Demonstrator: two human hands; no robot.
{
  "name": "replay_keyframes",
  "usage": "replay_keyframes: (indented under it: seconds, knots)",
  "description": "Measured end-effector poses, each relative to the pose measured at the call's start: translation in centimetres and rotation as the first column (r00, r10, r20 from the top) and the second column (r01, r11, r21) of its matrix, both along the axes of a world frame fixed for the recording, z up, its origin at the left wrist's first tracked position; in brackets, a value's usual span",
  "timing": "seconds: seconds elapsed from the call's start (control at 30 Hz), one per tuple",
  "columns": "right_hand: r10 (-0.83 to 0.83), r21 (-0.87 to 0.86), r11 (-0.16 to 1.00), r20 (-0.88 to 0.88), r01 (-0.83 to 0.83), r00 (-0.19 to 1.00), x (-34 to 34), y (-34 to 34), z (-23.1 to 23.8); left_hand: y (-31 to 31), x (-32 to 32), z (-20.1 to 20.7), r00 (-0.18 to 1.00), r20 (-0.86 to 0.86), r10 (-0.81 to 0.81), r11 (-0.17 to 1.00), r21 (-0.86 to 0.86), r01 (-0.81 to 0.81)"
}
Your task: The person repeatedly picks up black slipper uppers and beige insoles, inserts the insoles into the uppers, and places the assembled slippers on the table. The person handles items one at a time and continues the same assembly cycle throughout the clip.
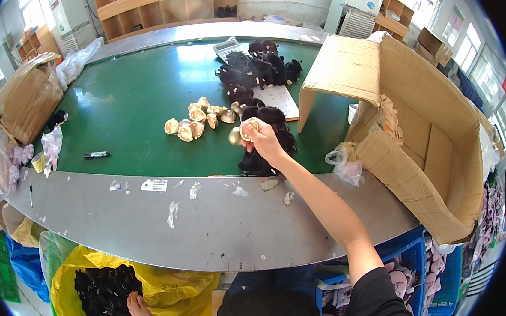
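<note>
Fingers (133, 299) of my left hand (141, 314) are at the black pieces (103, 289), too many to count, in one yellow bag (183, 299); I cannot tell whether they grip any. On the green tabletop (119, 104) lie roughly ten overlapping beige-and-gold cups (197, 114). Next, my right hand (260, 139) pinches one beige cup (245, 131), one gold piece (234, 136) just beside it. Rightmost, one open cardboard box (414, 178) contains several beige pieces (390, 119).

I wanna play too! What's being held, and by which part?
The right hand pinches a small round cup by its edge. Whether the left hand grips any black pieces can't be told.
</note>
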State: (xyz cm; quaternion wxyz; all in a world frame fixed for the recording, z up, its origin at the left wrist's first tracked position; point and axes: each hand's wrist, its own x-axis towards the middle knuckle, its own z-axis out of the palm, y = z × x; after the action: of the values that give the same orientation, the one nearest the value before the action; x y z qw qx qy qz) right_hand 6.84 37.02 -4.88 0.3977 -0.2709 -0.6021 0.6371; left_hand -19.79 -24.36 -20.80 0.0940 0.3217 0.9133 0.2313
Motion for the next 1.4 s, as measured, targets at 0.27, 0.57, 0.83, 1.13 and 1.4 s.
replay_keyframes:
  seconds: [0.27,0.57,0.83,1.13,1.4]
  knots:
    - [-0.093,-0.01,0.996,-0.04,0.092,0.995,-0.6,-0.9,0.1,4.6,2.7,5.9,0.987,-0.151,0.049,0.946,0.324,0.003]
    - [-0.088,0.117,0.99,0.07,0.08,0.994,-0.7,-2.7,0.7,9.5,4.7,11.9,0.98,0.192,-0.052,0.776,0.626,-0.081]
    - [0.163,0.336,0.928,0.032,-0.164,0.986,0.6,-14.0,4.7,30.2,14.5,23.5,0.538,0.616,-0.576,0.743,0.669,0.028]
    - [-0.008,0.658,0.751,0.079,-0.046,0.997,8.0,-21.9,6.2,32.0,20.6,21.9,0.26,0.708,-0.656,0.711,0.696,-0.102]
    - [-0.062,0.209,0.974,-0.14,0.09,0.988,8.1,-24.7,4.5,31.5,20.6,21.2,0.323,0.683,-0.655,0.736,0.674,0.067]
